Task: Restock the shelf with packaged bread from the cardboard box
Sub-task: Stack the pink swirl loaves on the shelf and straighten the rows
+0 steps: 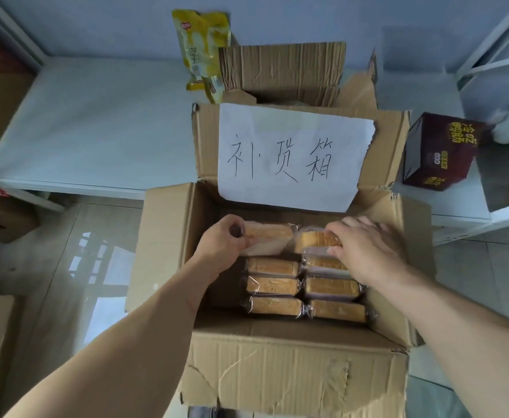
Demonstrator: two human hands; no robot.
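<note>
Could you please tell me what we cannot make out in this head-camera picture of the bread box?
- Any bread under the top layer of packs: hidden by those packs and the cardboard box walls.
- Left hand grip: fingertips tucked behind the left pack.
- Right hand: motion blur; covers most of the right pack.
- Dark red carton: print too blurred to read.
- Yellow packet: lower part behind a flap.

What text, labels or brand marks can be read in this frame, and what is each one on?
"补货箱": handwritten in black on the white paper sheet fixed to the rear flap of the cardboard box.
Yellow snack bag: large characters and a red logo, too blurred to read.
Dark red carton: gold characters seen upside down and tilted, not reliably readable.
Bread packages: clear wrap, no print visible.
</note>
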